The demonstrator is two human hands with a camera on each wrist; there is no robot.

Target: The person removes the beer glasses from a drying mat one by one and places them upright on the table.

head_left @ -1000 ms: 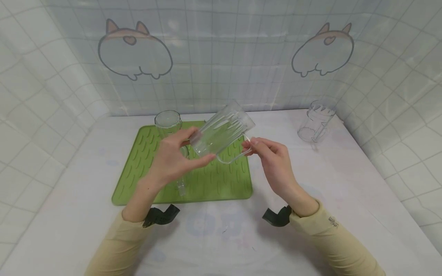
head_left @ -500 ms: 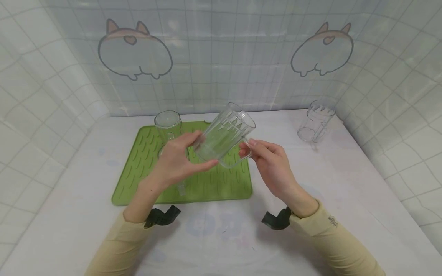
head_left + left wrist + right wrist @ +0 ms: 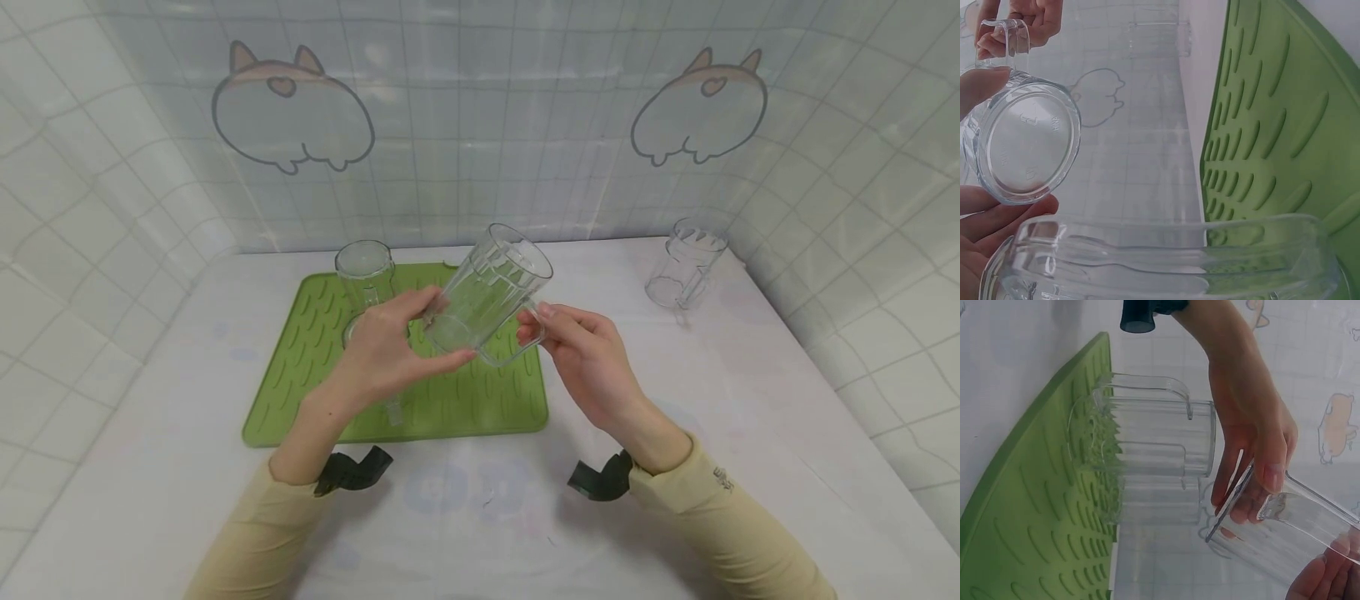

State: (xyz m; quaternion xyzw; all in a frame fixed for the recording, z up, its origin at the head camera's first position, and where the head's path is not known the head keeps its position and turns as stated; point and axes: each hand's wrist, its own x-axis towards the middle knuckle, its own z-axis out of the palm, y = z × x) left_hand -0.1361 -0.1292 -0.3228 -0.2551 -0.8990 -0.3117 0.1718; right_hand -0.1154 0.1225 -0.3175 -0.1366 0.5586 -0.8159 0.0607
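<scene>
In the head view a clear glass mug (image 3: 491,287) is held tilted above the green mat, its rim up and to the right. My left hand (image 3: 378,346) grips it around the base between thumb and fingers. On its other side my right hand (image 3: 588,350) pinches the handle (image 3: 517,354). The left wrist view shows the mug's round bottom (image 3: 1032,140) with raised marks. Behind my left hand, a second glass mug (image 3: 365,271) stands on the mat. A nearer mug (image 3: 1154,434), mostly hidden in the head view, stands in front of it.
The green ridged mat (image 3: 480,408) lies on a white-covered table (image 3: 465,517). At the back right another glass mug (image 3: 686,267) stands directly on the cloth. A tiled-pattern curtain (image 3: 480,133) encloses the back and sides.
The mug has turned and tipped between my hands, so its open rim shows more clearly now. Its base has shifted slightly right and down. The mugs on the mat and at right stay put.
</scene>
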